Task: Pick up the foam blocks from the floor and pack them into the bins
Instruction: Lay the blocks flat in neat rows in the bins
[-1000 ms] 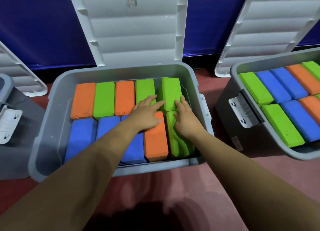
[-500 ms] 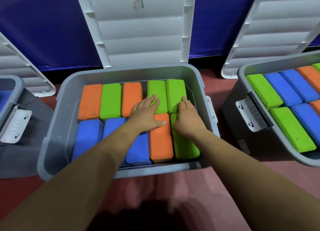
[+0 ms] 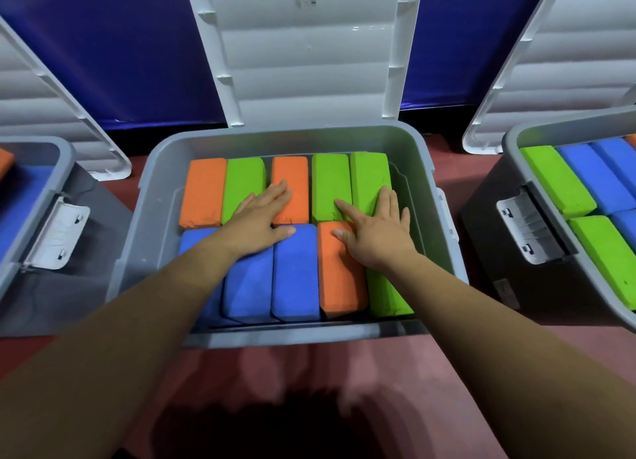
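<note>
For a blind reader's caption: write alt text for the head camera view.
The left hand and right hand lie flat on orange, green and blue foam blocks packed in two rows in a grey bin. Its white lid stands open behind; the left bin and right bin beside it hold more blocks, all on a red floor.

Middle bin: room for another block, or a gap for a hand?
Crowded: middle bin top layer is full, left hand and right hand flat on it. Only a slit between the back-left green block and orange block right of it, and thin strips along both side walls. Red floor before it is bare.
</note>
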